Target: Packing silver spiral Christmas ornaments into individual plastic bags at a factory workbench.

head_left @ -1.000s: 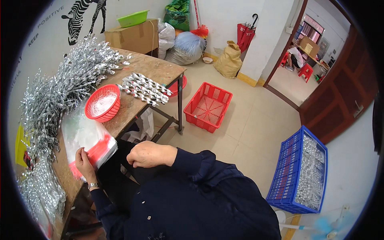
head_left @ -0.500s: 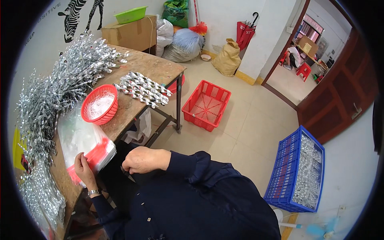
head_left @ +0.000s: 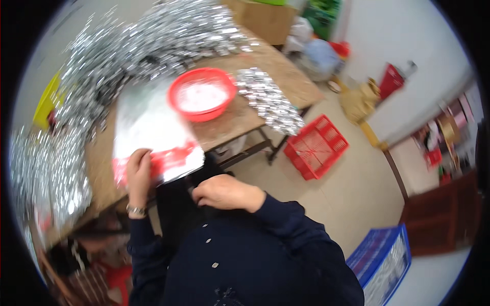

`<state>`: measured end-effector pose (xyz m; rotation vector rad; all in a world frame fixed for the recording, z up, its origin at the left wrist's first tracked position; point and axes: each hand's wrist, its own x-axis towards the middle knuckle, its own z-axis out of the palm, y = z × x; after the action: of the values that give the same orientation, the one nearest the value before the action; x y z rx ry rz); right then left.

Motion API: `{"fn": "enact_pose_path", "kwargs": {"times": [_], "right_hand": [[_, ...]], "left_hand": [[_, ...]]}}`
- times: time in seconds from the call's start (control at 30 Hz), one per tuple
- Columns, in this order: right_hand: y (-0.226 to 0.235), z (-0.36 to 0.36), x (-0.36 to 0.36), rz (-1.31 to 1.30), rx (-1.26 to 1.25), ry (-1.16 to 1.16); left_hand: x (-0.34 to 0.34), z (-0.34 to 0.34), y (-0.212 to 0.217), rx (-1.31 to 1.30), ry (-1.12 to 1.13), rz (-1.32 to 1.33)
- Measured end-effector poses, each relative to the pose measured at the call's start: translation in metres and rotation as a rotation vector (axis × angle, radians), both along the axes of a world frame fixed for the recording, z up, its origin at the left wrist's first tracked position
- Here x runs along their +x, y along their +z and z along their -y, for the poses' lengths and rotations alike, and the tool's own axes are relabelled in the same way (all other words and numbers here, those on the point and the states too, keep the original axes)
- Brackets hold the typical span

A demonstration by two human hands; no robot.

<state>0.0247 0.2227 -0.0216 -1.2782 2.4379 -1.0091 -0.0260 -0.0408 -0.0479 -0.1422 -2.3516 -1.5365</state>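
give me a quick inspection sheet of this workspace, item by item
surface: wooden table, worn top, partly bare.
job's things: clear plastic bag with red strip lying at the table's near edge, picture blurred.
clutter: silver shiny pieces heaped across the table; red round basket with white contents; smaller silver pile.
hands: left hand rests on the bag's red strip; right hand closed against the dark clothing, grip unclear.
cables: nothing seen.
surroundings: red crate on the floor; blue crate; cardboard box.

A flat clear plastic bag with a red strip [head_left: 153, 137] is seen lying on the counter [head_left: 229, 122], gripped by the left hand [head_left: 138, 171].
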Motion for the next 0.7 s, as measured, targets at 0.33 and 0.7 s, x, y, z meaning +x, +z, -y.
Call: {"fn": "enact_pose_path", "kwargs": {"times": [0.33,0.7], "right_hand": [[0.001,0.019,-0.010,0.054,0.005,0.112],[0.000,0.030,-0.019,0.158,0.048,0.157]], "left_hand": [[-0.002,0.011,0.068,-0.120,-0.070,-0.090],[-0.127,0.044,0.063,-0.454,0.040,-0.169]]}}
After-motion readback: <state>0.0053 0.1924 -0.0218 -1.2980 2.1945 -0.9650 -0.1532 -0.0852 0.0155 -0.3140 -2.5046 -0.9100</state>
